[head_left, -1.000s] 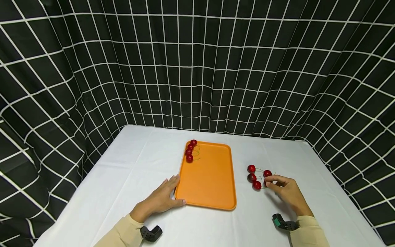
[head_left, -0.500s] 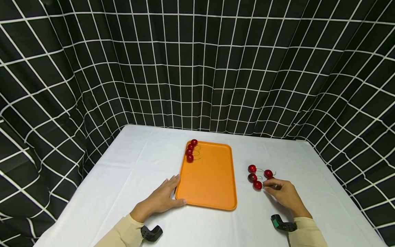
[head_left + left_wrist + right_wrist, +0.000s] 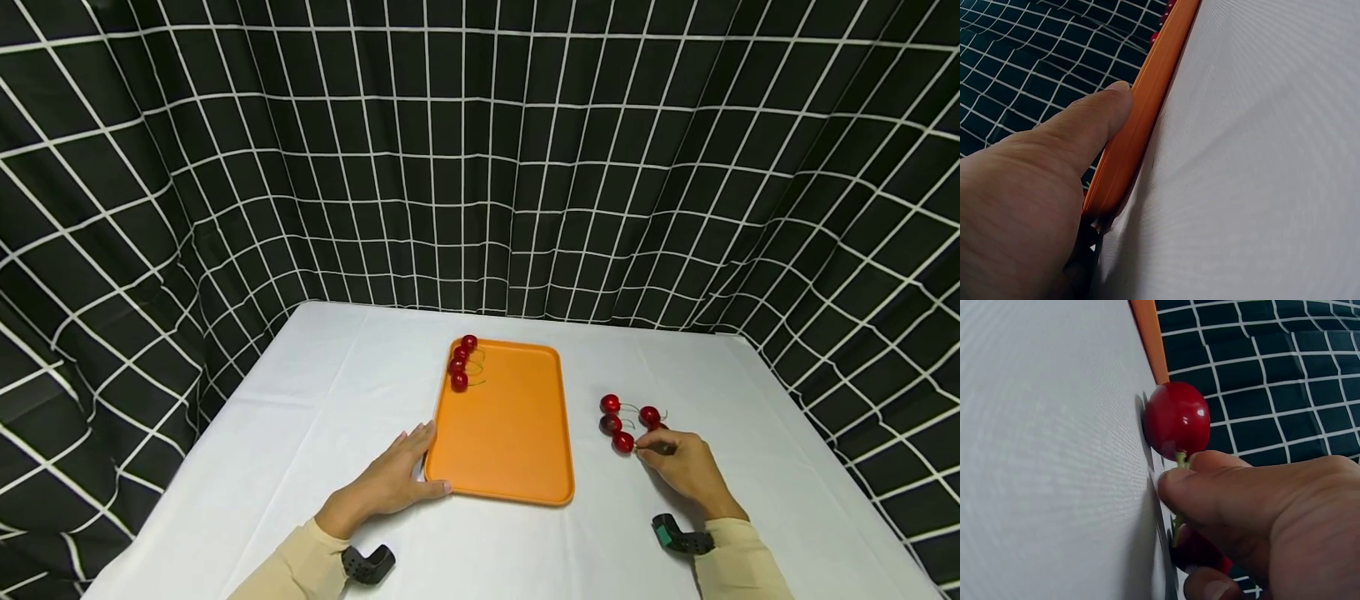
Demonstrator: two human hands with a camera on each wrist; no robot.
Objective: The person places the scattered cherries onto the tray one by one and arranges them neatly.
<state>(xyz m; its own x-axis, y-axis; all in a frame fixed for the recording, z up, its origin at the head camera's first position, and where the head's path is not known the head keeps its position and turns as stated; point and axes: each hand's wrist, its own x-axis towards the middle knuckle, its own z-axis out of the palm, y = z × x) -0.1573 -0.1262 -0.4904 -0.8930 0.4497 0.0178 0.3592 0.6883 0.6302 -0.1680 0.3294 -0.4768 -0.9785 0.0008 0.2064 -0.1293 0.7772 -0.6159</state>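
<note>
In the head view an orange tray [image 3: 510, 433] lies on the white table, with several red cherries [image 3: 459, 381] lined up at its far left corner. My left hand [image 3: 382, 483] rests at the tray's near left corner, fingers straight along the side and thumb on the front rim. To the right of the tray, my right hand [image 3: 690, 467] pinches the stem of the nearest cherry [image 3: 622, 442] between thumb and finger. The right wrist view shows this stem [image 3: 1181, 460] leading up from the fingertips to the glossy fruit. Another cherry [image 3: 1200, 553] is partly hidden behind those fingers.
More loose cherries with stems lie just beyond my right hand, including a dark one [image 3: 611, 424], a far left one [image 3: 611, 404] and one at the right [image 3: 649, 416]. A black curtain [image 3: 480, 167] with a white grid surrounds the table's back and sides.
My right hand has moved slightly left, from the cherry at the right to the stem of the nearest one. The left hand and the tray stay in place.
</note>
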